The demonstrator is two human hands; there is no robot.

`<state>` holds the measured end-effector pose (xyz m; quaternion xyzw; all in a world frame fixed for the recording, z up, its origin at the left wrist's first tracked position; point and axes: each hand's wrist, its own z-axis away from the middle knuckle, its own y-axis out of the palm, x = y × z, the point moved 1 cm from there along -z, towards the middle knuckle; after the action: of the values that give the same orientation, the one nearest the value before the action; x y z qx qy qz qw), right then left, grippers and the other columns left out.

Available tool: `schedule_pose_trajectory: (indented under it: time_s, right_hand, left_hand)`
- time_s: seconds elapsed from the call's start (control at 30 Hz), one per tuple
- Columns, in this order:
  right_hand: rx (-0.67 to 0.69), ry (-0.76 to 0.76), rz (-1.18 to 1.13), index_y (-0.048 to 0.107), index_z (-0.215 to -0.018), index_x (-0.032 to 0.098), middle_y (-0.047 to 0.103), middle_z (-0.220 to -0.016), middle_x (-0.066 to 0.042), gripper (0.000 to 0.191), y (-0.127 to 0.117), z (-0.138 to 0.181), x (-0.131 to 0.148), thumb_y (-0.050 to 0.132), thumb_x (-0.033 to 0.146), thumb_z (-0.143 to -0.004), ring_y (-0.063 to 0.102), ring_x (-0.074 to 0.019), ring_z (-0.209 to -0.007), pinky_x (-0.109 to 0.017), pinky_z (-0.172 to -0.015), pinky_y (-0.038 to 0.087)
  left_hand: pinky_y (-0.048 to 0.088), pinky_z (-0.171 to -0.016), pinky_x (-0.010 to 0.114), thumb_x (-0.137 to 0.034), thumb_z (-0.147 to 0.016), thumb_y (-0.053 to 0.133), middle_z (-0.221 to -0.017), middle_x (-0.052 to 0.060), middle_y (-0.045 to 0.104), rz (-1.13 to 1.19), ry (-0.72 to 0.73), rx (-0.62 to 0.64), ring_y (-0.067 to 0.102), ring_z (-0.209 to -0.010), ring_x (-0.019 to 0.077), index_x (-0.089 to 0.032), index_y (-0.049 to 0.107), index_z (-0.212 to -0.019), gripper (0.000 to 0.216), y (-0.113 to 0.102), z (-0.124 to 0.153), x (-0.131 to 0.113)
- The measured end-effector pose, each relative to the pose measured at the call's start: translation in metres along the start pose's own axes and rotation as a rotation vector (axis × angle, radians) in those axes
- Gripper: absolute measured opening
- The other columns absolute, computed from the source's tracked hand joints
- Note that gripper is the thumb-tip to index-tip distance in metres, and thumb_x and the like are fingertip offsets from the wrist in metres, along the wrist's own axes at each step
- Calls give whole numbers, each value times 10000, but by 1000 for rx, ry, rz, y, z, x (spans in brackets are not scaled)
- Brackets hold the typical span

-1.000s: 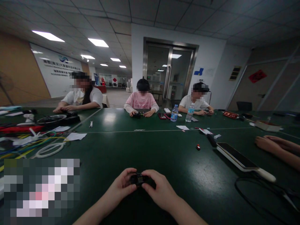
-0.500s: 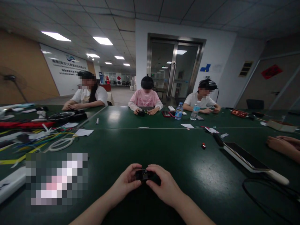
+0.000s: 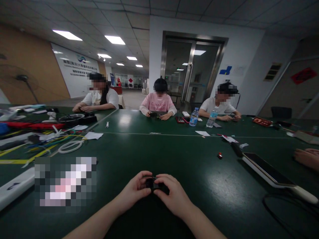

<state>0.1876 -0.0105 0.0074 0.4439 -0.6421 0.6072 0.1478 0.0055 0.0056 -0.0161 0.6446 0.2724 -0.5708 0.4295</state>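
Between my two hands is a small black object with a blocky, dark body; its exact kind does not show. My left hand grips its left end, thumb in front and fingers behind. My right hand closes on the right end in the same way, its thumb close to the left thumb. The fingers hide much of the object. Both hands are above the near part of the dark green table.
Cables and tools crowd the left, beside a white power strip. To the right lie a small red item and a flat black-screened device with handles. Two water bottles stand farther back. Several people sit around the table.
The view has turned slightly left, so the surroundings sit farther right. My hands still hold the black object, which has tilted a little, showing more of its dark side by my right palm.
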Motion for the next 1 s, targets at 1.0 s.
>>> schedule_pose_trajectory:
  time_s: [1.0]
  right_hand:
    - [-229,72,-127,573,-961,222,605,-970,-33,213,-16,-1,-9,564,275,-755,556,-203,-962,-387,-896,419]
  left_hand:
    - [387,-899,438,-158,-713,649,-1063,59,599,-9,-23,11,582,-979,222,-230,432,-1069,423,3,2,-7]
